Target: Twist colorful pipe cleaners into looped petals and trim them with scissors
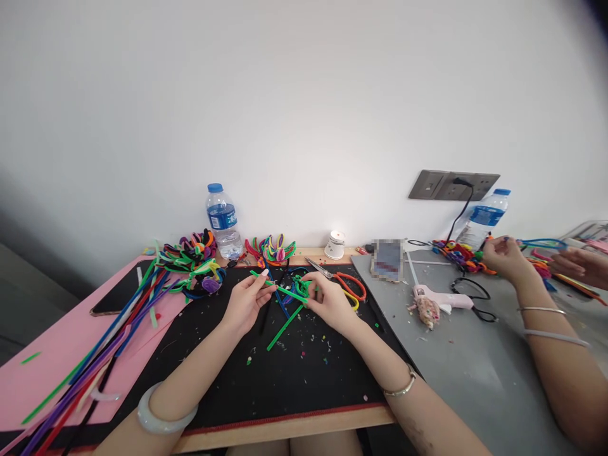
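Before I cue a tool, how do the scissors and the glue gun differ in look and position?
The scissors show metal blades and an orange handle; the glue gun has a pale pink body. The scissors' handle is over the black mat beside the right hand; the glue gun lies farther right on the grey surface. Neither is held.

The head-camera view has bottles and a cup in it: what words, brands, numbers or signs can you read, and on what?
None can be read with certainty.
Left bottle: white lettering on blue, too small.
Right bottle: blue band, too blurred.
White cup: dark markings, too small.
Grey item: pixelated, unreadable.
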Motion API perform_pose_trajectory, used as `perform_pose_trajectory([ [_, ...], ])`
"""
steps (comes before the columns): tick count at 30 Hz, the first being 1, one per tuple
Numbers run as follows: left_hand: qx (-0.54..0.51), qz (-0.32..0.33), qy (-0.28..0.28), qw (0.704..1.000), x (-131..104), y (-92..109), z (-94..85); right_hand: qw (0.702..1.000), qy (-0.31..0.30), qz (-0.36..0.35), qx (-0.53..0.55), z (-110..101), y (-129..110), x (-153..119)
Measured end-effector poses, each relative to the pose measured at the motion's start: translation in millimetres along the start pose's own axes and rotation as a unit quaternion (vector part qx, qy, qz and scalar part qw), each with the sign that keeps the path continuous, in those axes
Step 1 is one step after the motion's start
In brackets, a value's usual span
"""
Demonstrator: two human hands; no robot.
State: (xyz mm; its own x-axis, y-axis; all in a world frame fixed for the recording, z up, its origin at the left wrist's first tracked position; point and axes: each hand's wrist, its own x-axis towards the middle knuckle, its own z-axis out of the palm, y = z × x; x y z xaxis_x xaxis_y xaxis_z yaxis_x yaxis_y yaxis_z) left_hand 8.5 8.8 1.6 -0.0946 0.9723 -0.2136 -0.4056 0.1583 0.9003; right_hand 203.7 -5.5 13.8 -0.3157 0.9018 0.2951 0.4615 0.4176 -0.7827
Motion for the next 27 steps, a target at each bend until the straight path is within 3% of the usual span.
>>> perform_pose_trajectory([
  [3, 0.017, 0.002, -0.008, 1.0, -1.1, -2.4, 0.7, 0.99, -0.054, 0.001, 0.132, 9.3, -9.9, -4.3],
  [11, 0.19, 0.102, -0.11, 0.97, -13.8, -2.0, 8.1, 0.939, -0.045, 0.079, 0.331, 19.4, -5.9, -5.3],
  [18, 0.315, 0.147, -0.232, 0.909, -18.0, -5.6, 12.4, 0.919, -0.023, 0.114, 0.377, 17.5, -3.8, -2.0],
  [27, 0.399, 0.205, -0.254, 0.857, -17.5, -9.8, 8.0, 0.91, -0.013, 0.155, 0.384, 16.3, -2.2, -1.2],
])
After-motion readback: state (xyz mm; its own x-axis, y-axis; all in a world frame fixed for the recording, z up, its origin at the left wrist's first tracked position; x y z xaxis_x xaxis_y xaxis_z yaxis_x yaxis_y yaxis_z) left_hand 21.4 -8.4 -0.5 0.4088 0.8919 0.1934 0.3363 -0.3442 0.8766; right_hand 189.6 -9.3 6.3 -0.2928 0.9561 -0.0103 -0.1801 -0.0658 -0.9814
